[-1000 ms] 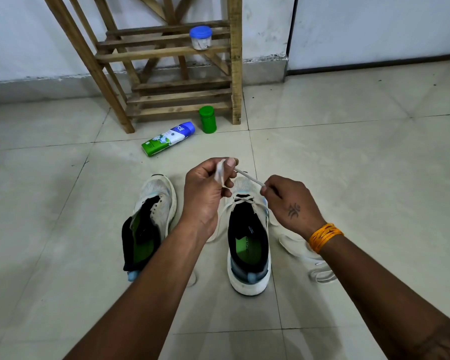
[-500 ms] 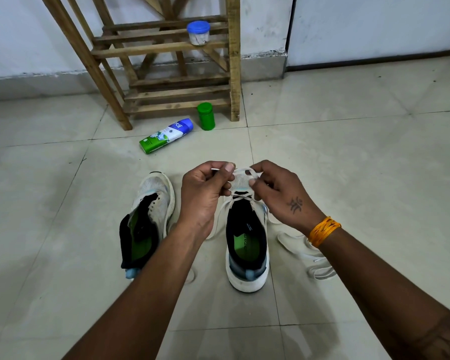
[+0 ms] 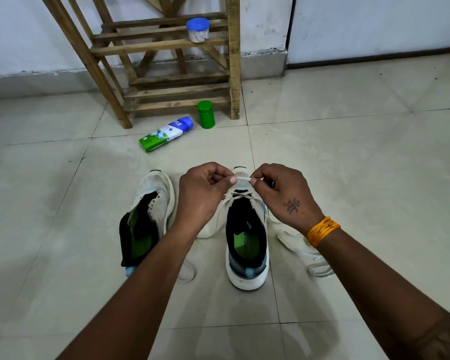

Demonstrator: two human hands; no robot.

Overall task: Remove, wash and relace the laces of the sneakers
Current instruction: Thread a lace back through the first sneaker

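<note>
Two white sneakers with green insoles stand on the tiled floor. The right sneaker (image 3: 246, 245) is upright, with a white lace (image 3: 241, 179) crossed once through its lowest eyelets. My left hand (image 3: 202, 197) and my right hand (image 3: 283, 193) pinch a short stretch of this lace between them, above the toe. The lace's loose part loops down left of the shoe. The left sneaker (image 3: 151, 216) leans to the side and shows no lace. A second white lace (image 3: 300, 249) lies loose on the floor by my right wrist.
A wooden rack (image 3: 166, 63) stands against the wall with a blue-lidded jar (image 3: 198, 29) on a shelf. A green bottle (image 3: 205, 114) stands at its foot, and a blue-and-green tube (image 3: 166, 133) lies on the tiles beside it.
My hands came closer together and lowered toward the toe of the right sneaker. The lace stretch between them is shorter now.
</note>
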